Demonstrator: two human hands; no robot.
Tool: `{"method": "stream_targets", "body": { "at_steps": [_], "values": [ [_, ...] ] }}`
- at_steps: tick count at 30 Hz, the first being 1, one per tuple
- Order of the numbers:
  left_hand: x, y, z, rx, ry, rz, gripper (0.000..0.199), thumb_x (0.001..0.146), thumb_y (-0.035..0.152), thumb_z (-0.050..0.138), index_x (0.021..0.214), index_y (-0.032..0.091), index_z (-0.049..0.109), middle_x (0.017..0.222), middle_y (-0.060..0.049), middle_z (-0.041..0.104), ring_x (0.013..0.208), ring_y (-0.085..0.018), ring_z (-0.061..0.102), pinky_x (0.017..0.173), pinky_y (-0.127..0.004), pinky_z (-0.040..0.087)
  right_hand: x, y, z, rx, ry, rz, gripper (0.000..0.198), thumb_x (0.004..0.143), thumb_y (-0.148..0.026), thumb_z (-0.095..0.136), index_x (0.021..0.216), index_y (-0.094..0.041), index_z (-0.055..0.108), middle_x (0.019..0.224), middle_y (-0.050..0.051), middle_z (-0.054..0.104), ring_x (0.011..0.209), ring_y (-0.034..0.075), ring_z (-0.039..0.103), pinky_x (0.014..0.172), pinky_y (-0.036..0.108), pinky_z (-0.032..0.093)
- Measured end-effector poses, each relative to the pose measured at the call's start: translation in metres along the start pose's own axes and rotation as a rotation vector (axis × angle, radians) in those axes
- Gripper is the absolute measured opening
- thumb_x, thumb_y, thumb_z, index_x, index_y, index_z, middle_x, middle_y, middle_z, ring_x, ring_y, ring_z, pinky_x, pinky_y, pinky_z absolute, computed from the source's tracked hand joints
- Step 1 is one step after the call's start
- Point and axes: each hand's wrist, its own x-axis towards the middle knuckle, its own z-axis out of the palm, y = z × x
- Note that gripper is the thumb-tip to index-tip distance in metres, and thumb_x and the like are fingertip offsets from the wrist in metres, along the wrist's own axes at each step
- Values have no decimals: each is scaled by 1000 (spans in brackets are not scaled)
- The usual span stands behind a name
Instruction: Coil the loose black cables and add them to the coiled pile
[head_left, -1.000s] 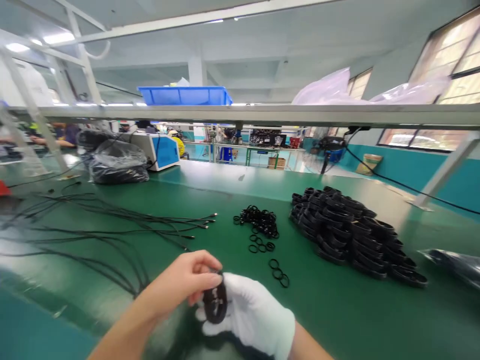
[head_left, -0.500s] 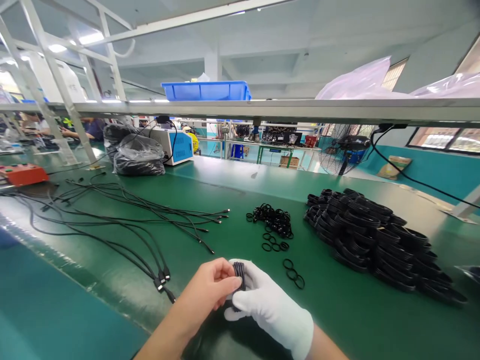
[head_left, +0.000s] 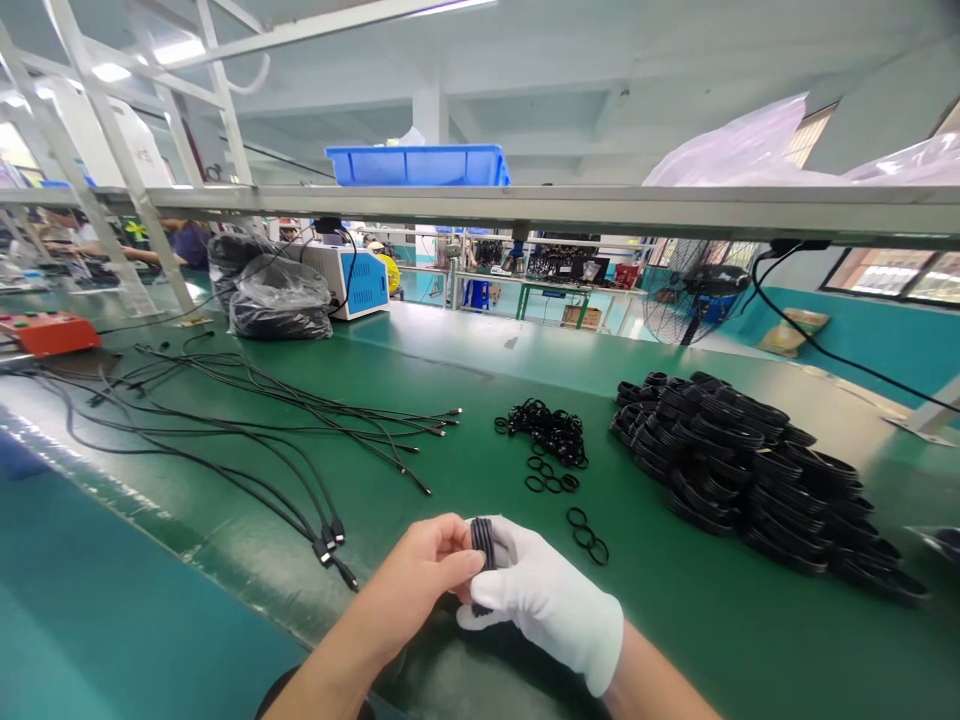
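Observation:
A coiled black cable (head_left: 483, 541) is held between both hands above the front of the green table. My bare left hand (head_left: 435, 565) pinches the coil from the left, thumb and fingers closed on it. My right hand (head_left: 536, 590), in a white glove, grips the same coil from the right. The coil's lower part is partly hidden by the fingers. Three loose black rings (head_left: 584, 537) lie just right of the glove. Behind them is a small heap of black rings (head_left: 547, 430). Left of my hands, loose black cables (head_left: 247, 430) stretch across the table, their plugs nearest me.
A large pile of coiled black cables (head_left: 735, 470) stands at the right. Farther back are a black plastic bag (head_left: 277, 305), a blue-and-white machine (head_left: 360, 280) and an orange box (head_left: 49, 333). A shelf (head_left: 570, 208) carrying a blue bin (head_left: 420, 166) spans above the table.
The view has shifted slightly. Both hands keep hold of the coiled cable in nearly the same pose; the loose cables and rings lie as before.

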Motion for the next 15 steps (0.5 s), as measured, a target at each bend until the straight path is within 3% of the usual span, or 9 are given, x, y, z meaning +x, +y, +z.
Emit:
{"method": "stream_targets", "body": {
  "at_steps": [3, 6, 9, 15],
  "values": [
    [-1, -1, 0, 227, 162, 63, 15, 80, 27, 50, 70, 16, 54, 64, 2, 54, 61, -13, 50, 59, -24, 41, 0, -2, 1, 12, 13, 8, 48, 55, -22, 77, 96, -15, 54, 92, 5, 57, 79, 16, 57, 67, 32, 48],
    [-3, -5, 3, 486, 382, 265, 14, 79, 17, 47, 86, 20, 59, 82, 0, 58, 72, -15, 54, 67, -26, 43, 1, -2, 2, -19, 7, -4, 50, 50, -17, 78, 96, -16, 56, 95, 4, 58, 84, 18, 57, 70, 32, 48],
    [-2, -11, 8, 584, 424, 354, 27, 73, 5, 44, 87, 21, 61, 83, 0, 57, 71, -14, 56, 67, -25, 44, 3, 0, 2, -123, 3, -45, 49, 46, -8, 77, 92, -15, 60, 89, 2, 60, 86, 17, 56, 75, 31, 46],
    [1, -20, 12, 551, 533, 331, 22, 74, 5, 45, 75, 20, 61, 73, 1, 58, 67, -15, 57, 62, -24, 44, 3, 2, 4, -93, -25, -14, 50, 45, -3, 75, 91, -14, 61, 88, 2, 61, 80, 15, 57, 68, 27, 45]
  ]
}}
